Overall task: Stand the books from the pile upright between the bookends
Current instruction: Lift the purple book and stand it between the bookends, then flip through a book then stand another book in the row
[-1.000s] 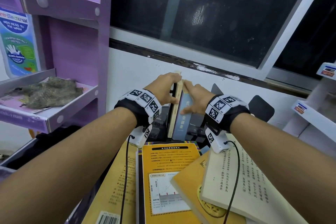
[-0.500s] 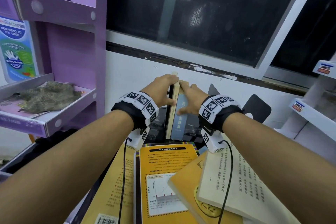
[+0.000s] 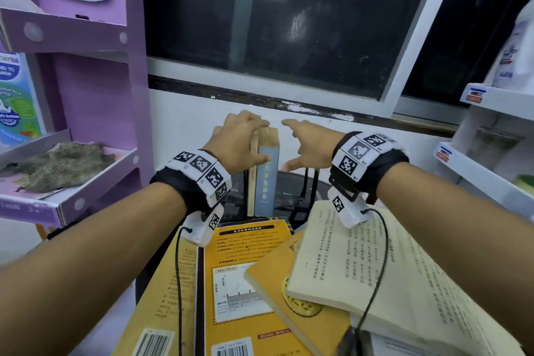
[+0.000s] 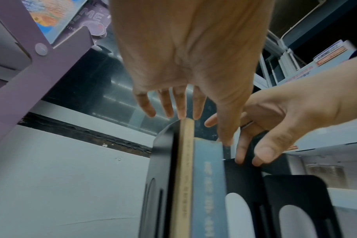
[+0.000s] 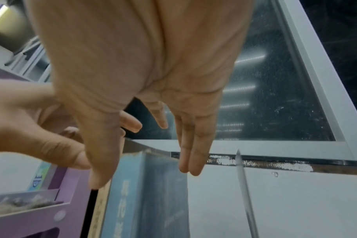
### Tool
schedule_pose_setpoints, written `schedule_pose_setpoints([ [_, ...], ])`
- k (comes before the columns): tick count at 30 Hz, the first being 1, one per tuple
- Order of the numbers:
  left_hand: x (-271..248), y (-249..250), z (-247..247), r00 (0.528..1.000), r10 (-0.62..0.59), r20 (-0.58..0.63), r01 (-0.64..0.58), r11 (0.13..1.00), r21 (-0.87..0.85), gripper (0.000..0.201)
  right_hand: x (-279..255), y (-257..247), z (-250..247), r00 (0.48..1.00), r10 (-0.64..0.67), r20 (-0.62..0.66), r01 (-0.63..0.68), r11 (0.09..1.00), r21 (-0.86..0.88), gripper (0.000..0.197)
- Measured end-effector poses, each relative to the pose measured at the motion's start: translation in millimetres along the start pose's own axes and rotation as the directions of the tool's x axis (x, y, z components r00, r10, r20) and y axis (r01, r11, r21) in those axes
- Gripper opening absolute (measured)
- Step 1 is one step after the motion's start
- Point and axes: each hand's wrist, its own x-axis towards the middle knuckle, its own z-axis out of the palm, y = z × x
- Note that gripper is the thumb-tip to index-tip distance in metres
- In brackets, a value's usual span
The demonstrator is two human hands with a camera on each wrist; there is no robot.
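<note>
The left hand (image 3: 241,147) rests spread-fingered on the upright tan book (image 4: 183,177) and blue book (image 3: 265,182); the right hand (image 3: 310,147) hovers splayed, holding nothing; the left bookend (image 4: 163,169) is mostly hidden.

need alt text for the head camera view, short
Two bare hands flank a blue book and a thin tan book standing upright: the left hand rests on their tops, the right hand is open beside them. Yellow and cream books lie piled in front.
</note>
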Motion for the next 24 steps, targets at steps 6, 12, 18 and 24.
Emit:
schedule_pose_setpoints([
  [6,-20.4,44.2,-6.8,0.989,0.131,0.071,-0.118,0.980,-0.162,0.054,-66.6,34.3,-19.5,1.000,-0.011,0.019,0.011,1.000,-0.015,0.083],
  [12,-27.3,90.6,3.1,0.951,0.143,0.276,-0.088,0.975,-0.203,0.056,-126.7,77.4,-10.3,0.993,0.076,0.094,-0.073,0.997,-0.032,0.076],
  [18,-27.5,131.1,18.2,0.819,0.094,0.565,-0.074,0.996,-0.059,0.070,-182.4,117.2,8.9,0.980,0.124,0.154,-0.129,0.991,0.026,0.071],
  [24,-34.4,143.1,33.4,0.679,0.018,0.734,-0.086,0.995,0.055,0.099,-222.5,152.8,41.7,0.958,0.167,0.232,-0.197,0.974,0.112,0.092],
])
